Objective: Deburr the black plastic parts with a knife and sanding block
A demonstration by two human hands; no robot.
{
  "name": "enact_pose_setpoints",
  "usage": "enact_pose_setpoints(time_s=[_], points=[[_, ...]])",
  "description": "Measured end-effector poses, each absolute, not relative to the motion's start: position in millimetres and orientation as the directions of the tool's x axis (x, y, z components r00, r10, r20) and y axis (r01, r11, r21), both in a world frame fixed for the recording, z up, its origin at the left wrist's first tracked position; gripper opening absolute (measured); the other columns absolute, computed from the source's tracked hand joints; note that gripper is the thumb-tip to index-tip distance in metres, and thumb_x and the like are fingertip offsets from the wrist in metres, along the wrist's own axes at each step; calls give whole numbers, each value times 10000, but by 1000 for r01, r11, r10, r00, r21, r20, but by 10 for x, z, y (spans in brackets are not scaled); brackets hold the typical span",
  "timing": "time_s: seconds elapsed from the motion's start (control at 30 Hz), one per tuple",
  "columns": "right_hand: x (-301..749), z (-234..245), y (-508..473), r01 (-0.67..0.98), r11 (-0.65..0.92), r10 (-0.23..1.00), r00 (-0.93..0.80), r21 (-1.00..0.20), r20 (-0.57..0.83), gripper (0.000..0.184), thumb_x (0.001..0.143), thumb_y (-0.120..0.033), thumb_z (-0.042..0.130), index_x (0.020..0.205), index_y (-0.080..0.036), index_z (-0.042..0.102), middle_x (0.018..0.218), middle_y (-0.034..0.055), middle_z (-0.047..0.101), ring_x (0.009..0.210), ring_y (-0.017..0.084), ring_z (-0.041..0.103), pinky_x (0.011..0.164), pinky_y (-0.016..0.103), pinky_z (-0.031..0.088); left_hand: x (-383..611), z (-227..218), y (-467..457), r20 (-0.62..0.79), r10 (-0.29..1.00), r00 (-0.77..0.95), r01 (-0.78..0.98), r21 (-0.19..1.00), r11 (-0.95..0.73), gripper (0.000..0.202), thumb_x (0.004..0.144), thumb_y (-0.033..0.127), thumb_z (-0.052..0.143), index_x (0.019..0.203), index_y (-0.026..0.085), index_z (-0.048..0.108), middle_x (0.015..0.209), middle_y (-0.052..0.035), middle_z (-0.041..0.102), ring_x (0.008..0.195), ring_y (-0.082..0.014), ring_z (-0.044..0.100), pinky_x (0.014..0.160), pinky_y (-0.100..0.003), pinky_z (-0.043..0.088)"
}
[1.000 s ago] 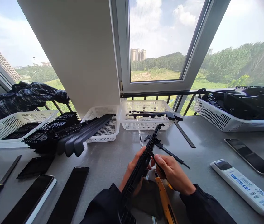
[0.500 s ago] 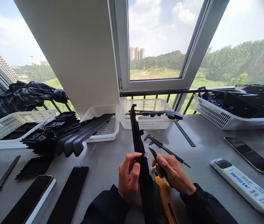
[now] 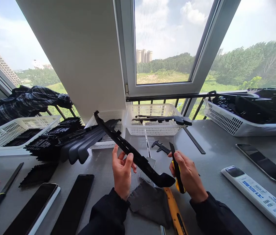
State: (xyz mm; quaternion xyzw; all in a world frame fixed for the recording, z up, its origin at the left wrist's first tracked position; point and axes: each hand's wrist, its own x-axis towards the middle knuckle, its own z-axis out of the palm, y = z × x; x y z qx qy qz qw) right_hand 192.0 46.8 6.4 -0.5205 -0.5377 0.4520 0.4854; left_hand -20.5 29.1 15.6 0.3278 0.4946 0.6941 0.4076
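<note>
My left hand [image 3: 122,173] comes up from the bottom of the view, wrist lifted and palm tipped inward. Its thumb and fingers are clamped on a long black plastic trim strip [image 3: 125,146], thumb on the near side, fingers behind. I have the strip in the air at a slant, its thin hooked end up to the left in front of a basket, its broad end down to the right, just beside my other hand.

My right hand [image 3: 188,174] reaches in from the lower right, fingers wrapped around a yellow-and-black utility knife [image 3: 179,179], thumb along the handle and blade pointing up. I cannot tell whether knife and strip touch. Dark sleeves [image 3: 221,213] cover both my forearms.

The grey tabletop [image 3: 101,176] below carries a dark cloth [image 3: 150,200] and an orange-handled tool [image 3: 175,210], with a caliper [image 3: 161,147] lying partly behind my right hand. To my left are two phones [image 3: 73,205] and a file [image 3: 12,178]; to my right, another phone [image 3: 266,163] and a white device [image 3: 255,192] with blue print.

White plastic baskets [image 3: 140,131] line the back edge, several holding black parts. Behind them run a railing [image 3: 163,97], a bundled plaid garment [image 3: 32,101] and a pale slanted pillar [image 3: 79,58]; trees and buildings show through the windows [image 3: 163,42].
</note>
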Motion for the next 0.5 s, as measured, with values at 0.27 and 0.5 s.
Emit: enact_pose_setpoints(time_s=[0.27,0.5], points=[[1938,71,426,-54,108,984,147,-993,100,595,1014,-785,418,953,-225,611,531,-47,533,494,143,470,506,256,397,-164,17,244,-21,947,-321,-406,906,-118,395,915,487,717,1165,207,596,863,-20,755,762,-243,801,722,-372,664],[1756,-58,362,205,-8,931,-355,-979,-82,771,983,-854,391,723,-183,666,499,-12,523,466,138,475,503,270,374,39,-120,140,-9,977,-213,-404,912,-79,340,947,494,733,1116,219,624,1129,-57,767,1026,-265,804,967,-433,661]])
